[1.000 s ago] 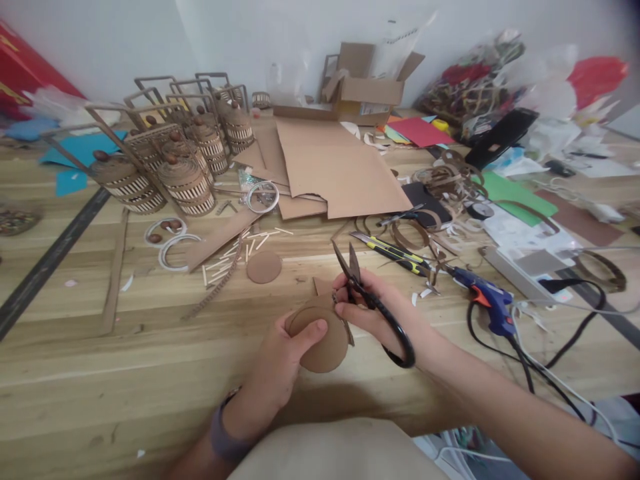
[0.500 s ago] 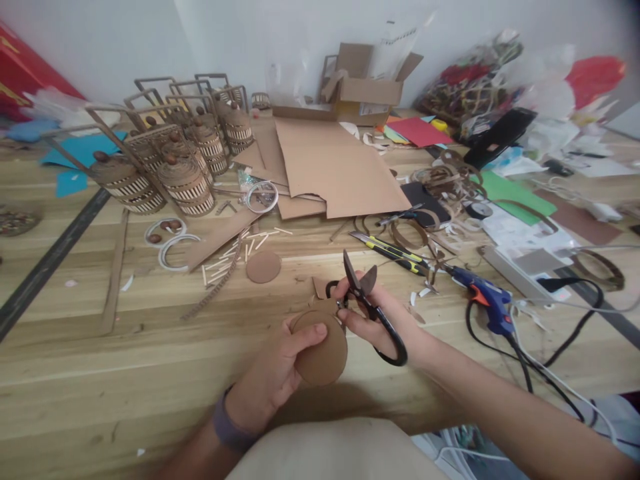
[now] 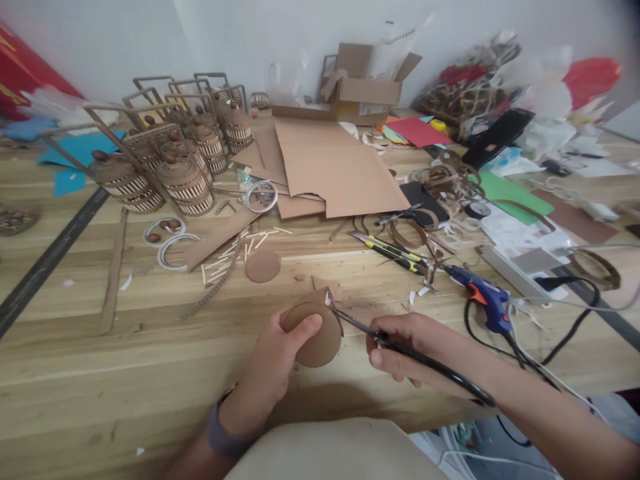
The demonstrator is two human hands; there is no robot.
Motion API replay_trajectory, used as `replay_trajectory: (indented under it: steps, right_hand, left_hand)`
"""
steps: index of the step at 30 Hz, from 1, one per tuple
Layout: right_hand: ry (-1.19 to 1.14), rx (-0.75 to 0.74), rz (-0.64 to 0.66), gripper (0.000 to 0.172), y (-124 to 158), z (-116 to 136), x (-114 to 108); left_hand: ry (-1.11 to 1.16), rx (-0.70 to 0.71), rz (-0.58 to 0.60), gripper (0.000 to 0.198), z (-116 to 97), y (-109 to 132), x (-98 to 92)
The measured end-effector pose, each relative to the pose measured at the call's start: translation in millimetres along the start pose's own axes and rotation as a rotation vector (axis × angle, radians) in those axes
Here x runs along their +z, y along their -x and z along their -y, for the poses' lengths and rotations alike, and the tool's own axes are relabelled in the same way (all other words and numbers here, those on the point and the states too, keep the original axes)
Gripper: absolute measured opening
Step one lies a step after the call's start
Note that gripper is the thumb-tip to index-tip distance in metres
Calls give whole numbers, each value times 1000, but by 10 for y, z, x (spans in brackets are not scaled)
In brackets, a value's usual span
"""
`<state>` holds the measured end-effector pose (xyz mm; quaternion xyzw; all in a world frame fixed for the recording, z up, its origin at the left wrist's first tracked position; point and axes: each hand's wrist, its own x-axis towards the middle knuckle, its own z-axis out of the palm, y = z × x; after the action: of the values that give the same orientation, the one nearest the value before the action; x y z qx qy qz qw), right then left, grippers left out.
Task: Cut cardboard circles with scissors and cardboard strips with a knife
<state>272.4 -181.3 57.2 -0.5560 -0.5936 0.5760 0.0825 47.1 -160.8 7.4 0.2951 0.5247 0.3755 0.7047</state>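
My left hand (image 3: 273,363) pinches a brown cardboard disc (image 3: 320,340) just above the wooden table (image 3: 100,373), thumb lying across its face. My right hand (image 3: 407,350) grips black-handled scissors (image 3: 400,347), whose blades point left and meet the disc's upper right edge. A small offcut of cardboard (image 3: 320,283) lies just beyond the disc. A second, smaller cardboard disc (image 3: 263,265) rests on the table farther back.
Several slatted cardboard lanterns (image 3: 170,167) stand at the back left. Cardboard sheets (image 3: 335,167) and an open box (image 3: 367,90) lie behind. A yellow utility knife (image 3: 393,251), a blue glue gun (image 3: 483,297) with black cables and paper scraps crowd the right side.
My right hand has dropped and swung the scissors from pointing upward to lying nearly flat, with the blades now at the disc's edge. The left hand turned the disc slightly.
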Motion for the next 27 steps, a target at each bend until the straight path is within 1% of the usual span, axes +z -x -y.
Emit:
replay_trajectory:
  steps: [2,4,6,9,12,17,21,24,27]
  right_hand:
    - [9,38,44,56,-8,16,-20]
    - [0,44,73,54,-12,36,-37]
    - [-18,42,77,51,-13,49,-41]
    - [-29,33,85,52,-27,46,-24]
    - [-39,-6,95,53,-62,40,1]
    - [2,-76,72,56,-119,76,39]
    - [26,-148,78,57,-134,106,55]
    - [18,-165,81,59,-128,123,67]
    - [22,-185,71,65,-119,142,82]
  left_hand:
    - [-21,-21,-23,46,1,11,4]
    - [-36,-28,-23,46,5,16,7]
    - [-47,-34,8,46,10,13,9]
    - [-52,-45,70,42,17,0,8]
    - [-39,-43,109,39,24,-8,9]
    - [8,-61,139,38,24,7,22]
    - [31,-53,194,35,16,6,30]
    - [20,-58,191,36,18,-4,28]
    - [-15,-60,148,37,21,-4,23]
